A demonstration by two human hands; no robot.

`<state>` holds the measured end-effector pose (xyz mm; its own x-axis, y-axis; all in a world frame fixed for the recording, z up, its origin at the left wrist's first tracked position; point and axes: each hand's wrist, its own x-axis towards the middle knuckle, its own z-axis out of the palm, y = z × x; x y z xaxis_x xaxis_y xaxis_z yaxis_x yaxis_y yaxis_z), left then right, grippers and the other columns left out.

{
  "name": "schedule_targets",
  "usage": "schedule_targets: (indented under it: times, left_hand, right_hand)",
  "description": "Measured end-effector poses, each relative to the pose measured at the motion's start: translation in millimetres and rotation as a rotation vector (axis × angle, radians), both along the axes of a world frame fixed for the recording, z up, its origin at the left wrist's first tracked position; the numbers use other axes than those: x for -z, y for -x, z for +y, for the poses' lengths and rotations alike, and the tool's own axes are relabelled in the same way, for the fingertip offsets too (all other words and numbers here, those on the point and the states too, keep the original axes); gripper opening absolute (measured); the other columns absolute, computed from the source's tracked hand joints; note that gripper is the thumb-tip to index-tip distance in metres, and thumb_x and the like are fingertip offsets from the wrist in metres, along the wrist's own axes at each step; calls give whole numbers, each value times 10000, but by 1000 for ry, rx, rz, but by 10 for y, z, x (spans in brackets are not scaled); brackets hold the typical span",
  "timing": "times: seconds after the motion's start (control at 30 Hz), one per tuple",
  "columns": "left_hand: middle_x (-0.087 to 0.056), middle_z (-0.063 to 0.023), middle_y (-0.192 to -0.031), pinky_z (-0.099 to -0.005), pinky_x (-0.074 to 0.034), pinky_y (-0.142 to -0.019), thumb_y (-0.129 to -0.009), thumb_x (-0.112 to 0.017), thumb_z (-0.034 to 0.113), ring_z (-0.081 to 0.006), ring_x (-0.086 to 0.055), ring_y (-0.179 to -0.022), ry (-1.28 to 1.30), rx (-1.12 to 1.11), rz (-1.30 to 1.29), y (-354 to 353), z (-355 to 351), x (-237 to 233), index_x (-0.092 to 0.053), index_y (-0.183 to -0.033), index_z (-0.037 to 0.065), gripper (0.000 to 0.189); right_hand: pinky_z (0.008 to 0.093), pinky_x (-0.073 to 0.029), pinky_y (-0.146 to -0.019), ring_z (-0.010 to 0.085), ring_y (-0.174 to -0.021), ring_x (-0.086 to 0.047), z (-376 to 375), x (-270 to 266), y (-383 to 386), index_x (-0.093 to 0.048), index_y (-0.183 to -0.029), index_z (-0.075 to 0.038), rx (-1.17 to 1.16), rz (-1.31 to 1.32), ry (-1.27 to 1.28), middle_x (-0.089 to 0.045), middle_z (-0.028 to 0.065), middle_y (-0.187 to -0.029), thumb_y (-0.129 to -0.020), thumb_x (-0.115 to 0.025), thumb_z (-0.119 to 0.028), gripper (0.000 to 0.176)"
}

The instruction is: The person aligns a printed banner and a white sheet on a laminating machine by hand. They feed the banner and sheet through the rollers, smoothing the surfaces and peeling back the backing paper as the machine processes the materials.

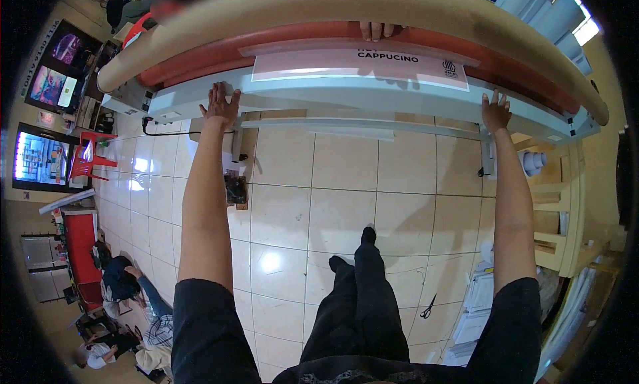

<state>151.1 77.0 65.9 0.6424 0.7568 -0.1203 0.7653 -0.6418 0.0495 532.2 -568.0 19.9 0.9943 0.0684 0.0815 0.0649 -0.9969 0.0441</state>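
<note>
Both our hands are spread on the front of the long, pale grey roller machine [200, 92], with the wide, flat pink printed sheet [313, 68] between them. Our left hand [221, 106] lies palm down near the machine's left end, just beside the sheet's lower left corner; its fingers are parted and it grasps nothing. Our right hand [496, 112] rests the same way toward the right end, near the sheet's lower right corner, also gripping nothing. Neither hand appears to touch the sheet.

The sheet lies along the middle of the machine, its lower edge on the pale front surface and its upper part against the long red roller [193, 56], below the thick tan roll [266, 12]. Another person's hand [377, 30] reaches over from the far edge, fingers at the sheet's upper part.

We see pale pink print with a thin, lighter border, bold black lettering reading "CAPPUCINO" under a partly hidden line, and a small dark halal mark near the right edge. Soft finger-shaped shadows fall across it.
</note>
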Motion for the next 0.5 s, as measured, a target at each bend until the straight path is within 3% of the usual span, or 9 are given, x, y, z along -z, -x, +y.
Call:
schedule_targets:
  times: [0.27, 0.5]
  left_hand:
    - [-59, -17, -1656, -583, -57, -1200, -948, -224, 712, -213, -75, -1521, -7, -15, -15, 11, -23, 9, -107, -1582, 172, 841]
    - [-21, 2, -1659, -671, -53, -1157, -952, -233, 702, -207, -20, -1525, 15, -55, -20, -23, -43, 113, -90, -1585, 202, 819]
  right_hand:
    - [619, -234, -1126, 439, -1434, -252, -12, 33, -4, -272, -1543, -165, -3, -26, 36, -232, 219, -1584, -980, -258, -644, 739]
    - [629, -293, -1091, 444, -1415, -289, -99, 162, -77, -302, -1526, -147, -33, -69, 64, -246, 205, -1583, -976, -320, -623, 727]
